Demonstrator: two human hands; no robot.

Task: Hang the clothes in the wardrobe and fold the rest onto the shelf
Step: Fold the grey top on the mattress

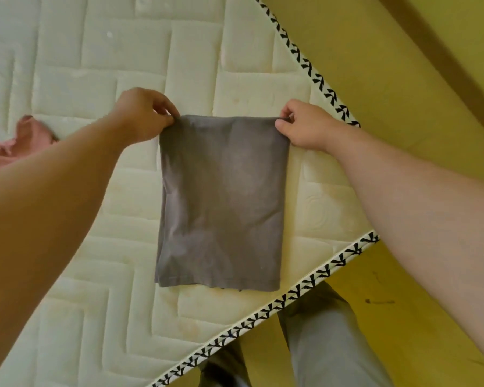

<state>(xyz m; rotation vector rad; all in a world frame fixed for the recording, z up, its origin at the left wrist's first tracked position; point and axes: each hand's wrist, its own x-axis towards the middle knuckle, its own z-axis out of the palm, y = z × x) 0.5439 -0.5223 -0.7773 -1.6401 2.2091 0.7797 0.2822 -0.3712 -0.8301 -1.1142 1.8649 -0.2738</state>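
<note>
Head view: a pink garment (pixel 3 152) lies crumpled at the left edge of the quilted mattress (pixel 95 65), with yellow floor (pixel 403 107) beyond. The left hand (pixel 143 115) and right hand (pixel 305 127) each pinch a far corner of the folded grey garment (pixel 221 202), which lies flat on the mattress between them.

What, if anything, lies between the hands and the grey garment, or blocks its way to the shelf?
Nothing: the left hand and right hand each pinch a far corner of the grey garment, flat on the mattress. No shelf is in view, so that path cannot be judged.
</note>
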